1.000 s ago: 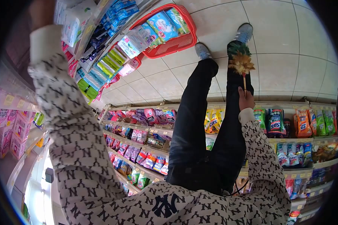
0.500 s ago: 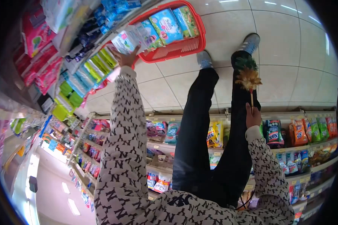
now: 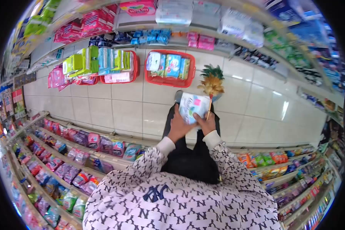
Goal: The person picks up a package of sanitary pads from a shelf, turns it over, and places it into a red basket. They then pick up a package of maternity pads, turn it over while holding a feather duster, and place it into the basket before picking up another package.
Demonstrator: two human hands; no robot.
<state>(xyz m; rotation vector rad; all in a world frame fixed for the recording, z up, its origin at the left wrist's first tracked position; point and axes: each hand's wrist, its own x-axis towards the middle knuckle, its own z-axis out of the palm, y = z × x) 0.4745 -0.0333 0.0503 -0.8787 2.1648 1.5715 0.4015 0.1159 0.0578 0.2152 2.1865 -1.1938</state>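
Note:
Before my body, my left hand [image 3: 180, 123] grips a white pack [image 3: 194, 105] with a pink patch and blue-green print along its left side. My right hand [image 3: 205, 122] is closed round the thin handle of a feather duster [image 3: 211, 85], whose brown and dark green feathers point away from me. The right thumb also rests on the lower part of the pack. Beyond the hands, a red basket [image 3: 168, 81] on the floor holds a white pack and several blue and green packs.
To the left, another red basket [image 3: 135, 66] is heaped with green, blue and pink packs. Stocked shelves [image 3: 214, 31] run along the far side. Closer shelves [image 3: 107, 155] with bagged goods stand below and around me. Pale tiles [image 3: 249, 111] cover the floor between.
My left hand has come back from the red basket to in front of my body, with a white pack in it. My right hand has brought the duster beside it. The view has shifted.

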